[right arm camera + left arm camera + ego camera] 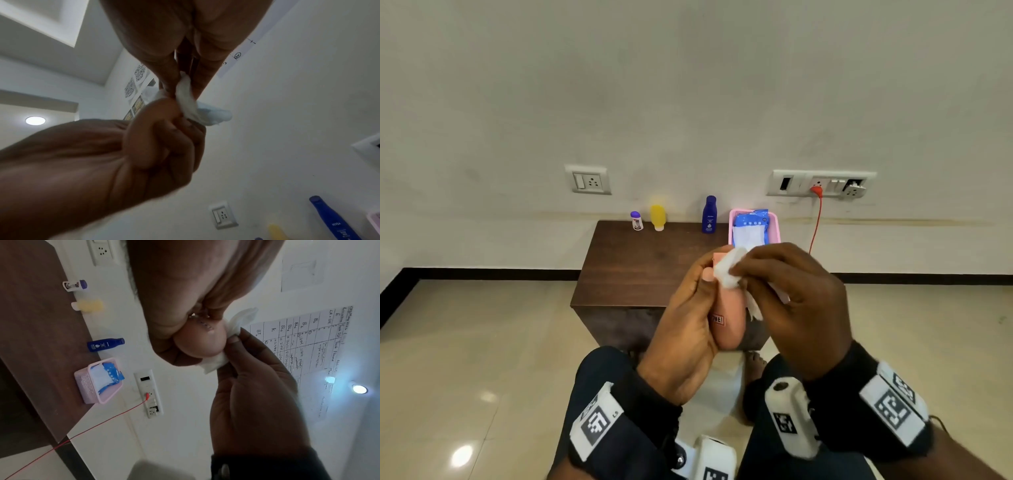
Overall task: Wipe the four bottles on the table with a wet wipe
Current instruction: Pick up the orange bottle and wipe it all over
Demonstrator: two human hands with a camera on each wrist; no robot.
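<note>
Left hand (690,322) grips the pink bottle (727,320), fingers and thumb curled round its body, holding it in the air in front of the near edge of the table (633,270). Its long axis runs nearly vertical in the head view: the rounded base points down toward the person, the upper end up and away toward the wall. Right hand (787,291) pinches the wet wipe (727,270) between thumb and fingers and presses it against the bottle's upper end. Beyond, along the table's far edge against the wall, stand a small purple-capped bottle (636,220), a yellow bottle (657,217) and a blue bottle (709,214), each apart from its neighbour. Just right of the blue bottle sits a pink basket (775,233) holding a wipes pack (751,224). The tabletop between this row and the near edge lies bare.
</note>
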